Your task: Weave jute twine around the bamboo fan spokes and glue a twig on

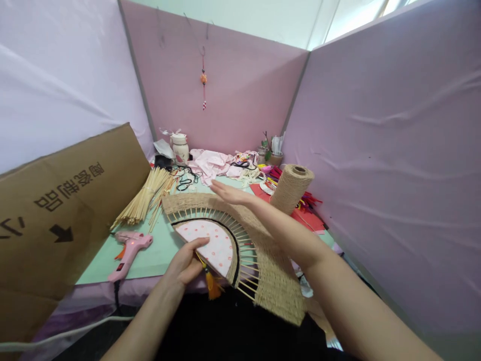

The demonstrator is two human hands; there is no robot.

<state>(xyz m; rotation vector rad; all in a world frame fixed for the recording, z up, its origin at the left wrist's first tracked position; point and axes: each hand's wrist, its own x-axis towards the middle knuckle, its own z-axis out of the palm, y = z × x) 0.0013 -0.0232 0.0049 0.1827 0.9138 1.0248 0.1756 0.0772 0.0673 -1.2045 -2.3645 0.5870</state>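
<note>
A half-round fan (pixel 280 273) with a woven tan outer band, bare thin sticks and a white centre with pink dots is held over the table's front edge. My left hand (pixel 191 258) grips its lower inner edge, thumb on the dotted face. An orange tassel (pixel 212 285) hangs beside that hand. My right hand (pixel 231 193) is at the fan's upper woven edge, fingers stretched out flat and pointing left; whether its palm touches the weave is unclear. Behind my right forearm stands a large spool of tan twine (pixel 293 188).
A pink glue gun (pixel 130 250) lies left on the green table (pixel 158 258), near a bundle of thin sticks (pixel 145 198). A cardboard box (pixel 67 215) stands far left. Pink cloth (pixel 210 163), a white jar (pixel 180 148) and red sheets (pixel 310 220) lie farther back.
</note>
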